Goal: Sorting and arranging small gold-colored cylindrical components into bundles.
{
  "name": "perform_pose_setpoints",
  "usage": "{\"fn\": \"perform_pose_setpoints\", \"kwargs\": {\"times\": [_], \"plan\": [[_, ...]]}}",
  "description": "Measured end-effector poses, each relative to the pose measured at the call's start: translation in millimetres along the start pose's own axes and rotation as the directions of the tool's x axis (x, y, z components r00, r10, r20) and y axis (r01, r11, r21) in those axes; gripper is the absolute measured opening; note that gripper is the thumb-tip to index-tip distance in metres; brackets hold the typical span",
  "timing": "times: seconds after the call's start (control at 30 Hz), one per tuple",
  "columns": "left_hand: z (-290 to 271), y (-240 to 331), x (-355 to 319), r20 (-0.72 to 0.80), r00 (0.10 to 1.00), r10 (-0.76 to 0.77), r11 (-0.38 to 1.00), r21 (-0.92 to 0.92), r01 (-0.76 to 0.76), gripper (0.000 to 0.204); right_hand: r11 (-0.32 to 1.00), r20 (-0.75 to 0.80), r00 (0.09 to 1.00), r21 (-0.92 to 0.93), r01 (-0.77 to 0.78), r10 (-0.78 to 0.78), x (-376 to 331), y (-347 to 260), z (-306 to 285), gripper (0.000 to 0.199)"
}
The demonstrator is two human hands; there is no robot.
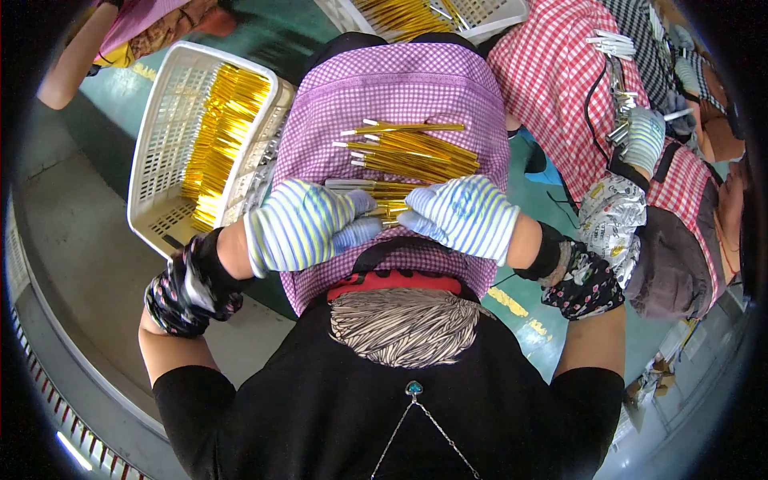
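Both my hands wear blue, white and yellow-green striped gloves and meet over my lap. My left hand (304, 228) and my right hand (462, 216) pinch a small bunch of thin gold foil-wrapped sticks (392, 194) from either end, with white tips showing at the left. The gloves hide parts of the bunch. Just beyond, a loose pile of similar gold sticks (424, 150) lies on the purple checked apron (384, 84) across my lap. Most of their white tips point left.
A white perforated basket (150, 136) of gold sticks stands at my left. Another white basket (496, 20) is at the far side. To the right, a co-worker's gloved hand (642, 142) is near silvery sticks (620, 100); another person's arm (68, 68) shows at far left.
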State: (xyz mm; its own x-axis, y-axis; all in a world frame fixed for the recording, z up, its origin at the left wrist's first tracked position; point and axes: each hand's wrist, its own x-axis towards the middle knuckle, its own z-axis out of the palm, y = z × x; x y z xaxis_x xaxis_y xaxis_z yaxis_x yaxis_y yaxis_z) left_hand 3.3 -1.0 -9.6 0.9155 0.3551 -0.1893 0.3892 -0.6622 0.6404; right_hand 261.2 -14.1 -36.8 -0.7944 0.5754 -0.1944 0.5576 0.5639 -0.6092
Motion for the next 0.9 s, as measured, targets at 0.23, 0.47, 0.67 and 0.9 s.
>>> {"fn": "perform_pose_setpoints", "kwargs": {"times": [0.23,0.47,0.67,0.9], "plan": [[4.6,-5.9,1.6,-0.357,0.934,-0.002,0.997,0.076,0.032,0.023,0.998,-0.044,0.998,0.039,-0.044,0.046,-3.4,-2.0,-7.9,0.030],[6.6,-25.0,-16.0,-0.156,0.890,-0.429,0.876,-0.312,0.368,0.024,0.916,-0.170,0.981,-0.373,-0.150,0.092,6.9,17.6,-2.1,0.033],[27.4,-29.6,-1.8,-0.064,0.938,-0.339,0.940,0.022,0.341,0.029,0.851,-0.306,0.952,-0.495,-0.176,0.019,42.7,32.9,10.9,0.036],[35.6,-23.8,-0.4,-0.131,0.928,-0.348,0.932,0.061,0.358,0.033,0.914,-0.176,0.968,-0.336,-0.227,0.176,23.7,13.1,20.9,0.037]]}}
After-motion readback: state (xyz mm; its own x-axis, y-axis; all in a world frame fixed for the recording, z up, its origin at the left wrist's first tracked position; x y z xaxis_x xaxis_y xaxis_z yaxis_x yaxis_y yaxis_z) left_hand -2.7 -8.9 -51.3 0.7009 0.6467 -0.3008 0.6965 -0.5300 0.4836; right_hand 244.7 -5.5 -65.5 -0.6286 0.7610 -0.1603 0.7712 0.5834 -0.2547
